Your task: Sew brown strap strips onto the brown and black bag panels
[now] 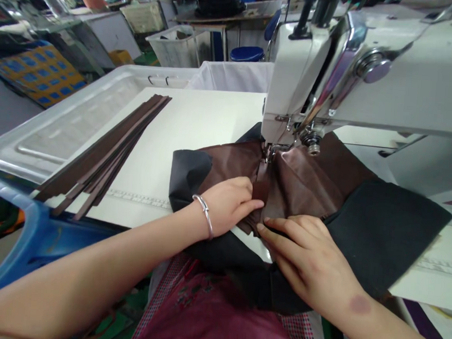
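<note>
A brown leather-like piece point(306, 177) with black material point(384, 232) joined to it lies bunched under the sewing machine's presser foot point(269, 154). My left hand point(233, 206), with a silver bangle at the wrist, is closed on the brown material just in front of the foot, thumb pointing right along a narrow darker strip point(260, 191). Close beside it, my right hand point(305, 247) pinches the near edge of the same piece between thumb and fingers. Part of the black material hangs over the table's front edge toward my lap. The fingertips of both hands are partly hidden.
The white sewing machine point(410, 84) fills the upper right. Several long brown strips point(106, 156) lie on the white tabletop point(199, 111) at left. A translucent plastic tray point(80, 97) and a blue bin point(50, 245) flank the table. Behind stands a blue stool point(246, 53).
</note>
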`<state>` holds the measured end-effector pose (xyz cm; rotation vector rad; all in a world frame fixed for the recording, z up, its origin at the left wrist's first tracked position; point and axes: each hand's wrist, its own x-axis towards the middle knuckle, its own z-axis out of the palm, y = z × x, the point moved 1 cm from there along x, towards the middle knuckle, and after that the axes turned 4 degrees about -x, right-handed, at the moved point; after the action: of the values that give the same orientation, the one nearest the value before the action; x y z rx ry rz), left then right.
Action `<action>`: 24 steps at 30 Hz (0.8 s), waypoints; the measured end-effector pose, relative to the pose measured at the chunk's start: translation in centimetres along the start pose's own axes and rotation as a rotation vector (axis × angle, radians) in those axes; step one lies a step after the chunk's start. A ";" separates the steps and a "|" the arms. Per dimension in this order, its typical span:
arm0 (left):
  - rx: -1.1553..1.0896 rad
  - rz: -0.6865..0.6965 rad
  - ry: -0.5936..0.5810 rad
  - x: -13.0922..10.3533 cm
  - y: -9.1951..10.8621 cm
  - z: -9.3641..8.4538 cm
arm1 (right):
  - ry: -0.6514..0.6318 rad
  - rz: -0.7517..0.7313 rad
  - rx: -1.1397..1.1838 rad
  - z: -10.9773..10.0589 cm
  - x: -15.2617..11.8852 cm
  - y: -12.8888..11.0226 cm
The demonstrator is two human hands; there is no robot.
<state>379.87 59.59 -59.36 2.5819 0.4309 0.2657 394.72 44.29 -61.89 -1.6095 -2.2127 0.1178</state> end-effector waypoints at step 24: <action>-0.117 -0.077 -0.096 1.8 -0.1 -0.4 | -0.024 0.012 0.029 -0.4 0.1 0.2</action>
<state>381.40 60.47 -58.87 2.4462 0.4640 0.1353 395.00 44.36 -61.55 -1.6148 -2.2089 0.1724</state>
